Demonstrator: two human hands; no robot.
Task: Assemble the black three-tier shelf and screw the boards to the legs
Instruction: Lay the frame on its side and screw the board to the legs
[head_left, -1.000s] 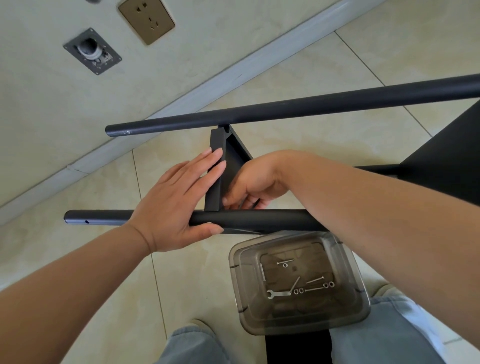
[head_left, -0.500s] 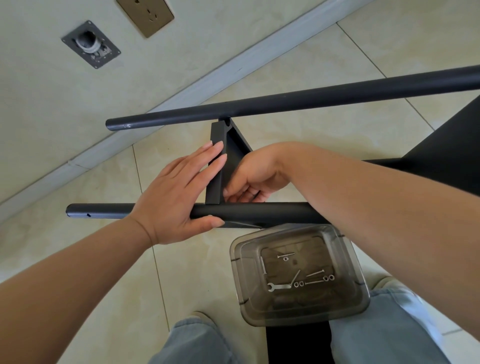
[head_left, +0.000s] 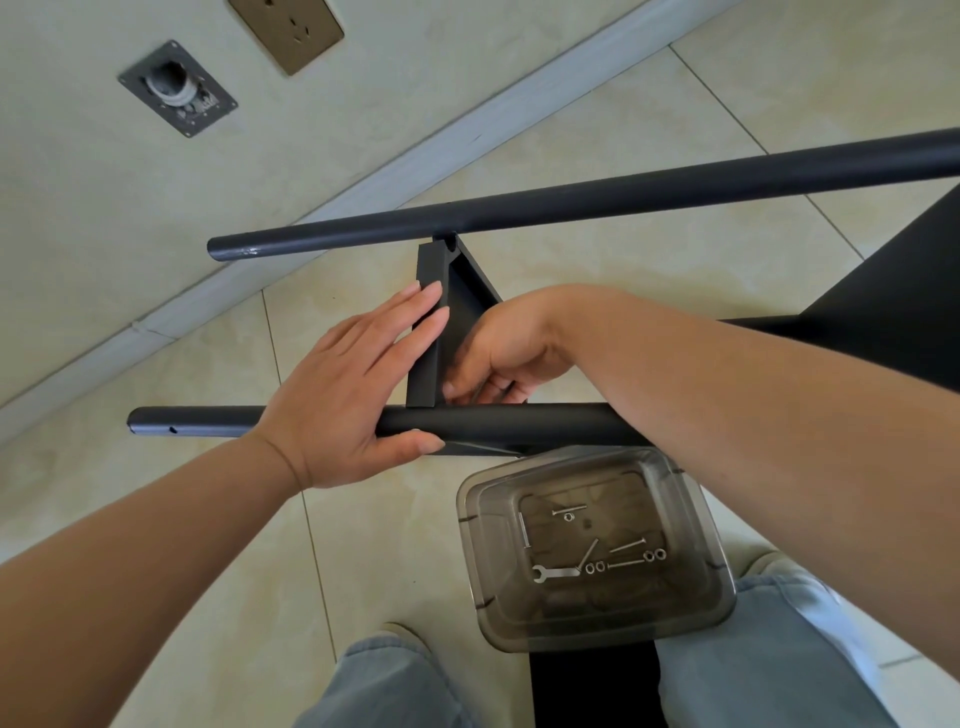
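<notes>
Two black tube legs lie level across the view, the far leg (head_left: 623, 195) and the near leg (head_left: 197, 418). A black board (head_left: 424, 376) stands on edge between them. My left hand (head_left: 353, 384) presses straight fingers flat on the board's edge, its thumb lying under the near leg. My right hand (head_left: 504, 353) reaches behind the board where it meets the near leg, fingers curled and fingertips together. Whatever they hold is hidden.
A smoky clear plastic box (head_left: 675, 623) sits below my right forearm and holds a small wrench (head_left: 553, 572), several screws (head_left: 626, 545) and washers. Another black board (head_left: 893, 291) stands at right. My knees in jeans are at the bottom. Tiled floor and wall with a socket (head_left: 291, 26) lie beyond.
The view has shifted slightly. My right fingers have moved a little at the board's corner. My left hand stays pressed on the board.
</notes>
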